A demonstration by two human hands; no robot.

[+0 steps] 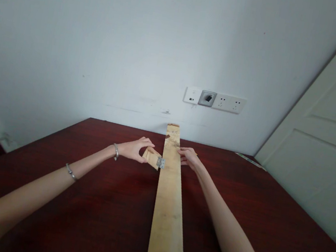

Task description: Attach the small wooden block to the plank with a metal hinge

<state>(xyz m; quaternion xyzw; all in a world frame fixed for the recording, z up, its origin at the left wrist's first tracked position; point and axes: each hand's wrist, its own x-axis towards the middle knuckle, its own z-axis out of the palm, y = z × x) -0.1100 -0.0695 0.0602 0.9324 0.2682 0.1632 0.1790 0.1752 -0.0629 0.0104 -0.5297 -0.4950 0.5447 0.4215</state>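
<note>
- L hand [134, 148] pinched on small wood block [150, 157], held just left of plank [168, 210].
- Block's hinge [160, 163] meets plank edge; prob. best kept flush & square.
- R hand [189, 158] spread flat on plank's right edge; firm press would steady it on table [94, 216].

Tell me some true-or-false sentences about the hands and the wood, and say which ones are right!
1. The left hand holds a small wooden block. True.
2. The long plank lies on a green table. False: the table is dark red.
3. A metal hinge sits where the block meets the plank. True.
4. The right hand holds a hammer. False: its fingers rest on the plank's edge and it holds no tool.
</note>
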